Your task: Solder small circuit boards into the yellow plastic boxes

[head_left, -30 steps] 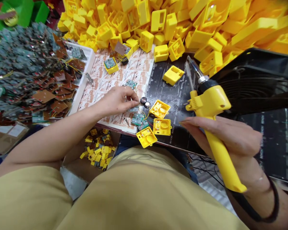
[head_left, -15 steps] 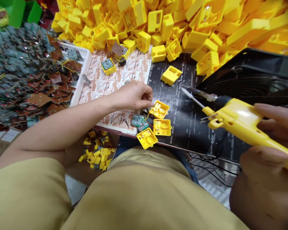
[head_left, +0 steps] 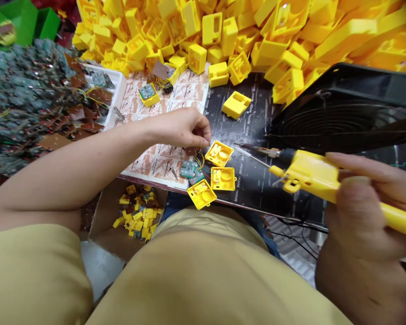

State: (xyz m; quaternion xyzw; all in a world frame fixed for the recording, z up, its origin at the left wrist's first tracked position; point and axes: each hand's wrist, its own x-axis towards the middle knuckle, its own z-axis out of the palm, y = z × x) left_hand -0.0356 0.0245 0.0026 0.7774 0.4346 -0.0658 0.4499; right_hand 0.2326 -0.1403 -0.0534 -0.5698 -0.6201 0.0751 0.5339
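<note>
My right hand is wrapped round a yellow soldering gun, its metal tip pointing left toward the open yellow casings. Thumb and fingers of my left hand are pinched together just above the upper yellow casing; anything between the fingertips is too small to make out. Below it lie a second open casing and a third casing at the bench edge. Thin wires run from the casings to green circuit boards beside them.
A heap of yellow casings covers the back. Circuit boards are piled in a white tray at left. A black fan stands right. One yellow casing lies face down mid-bench. Below, a cardboard box holds yellow parts.
My right hand has brought the soldering gun leftward, its tip now close to the upper casing. My left hand stays pinched near the same spot; the view has shifted slightly.
</note>
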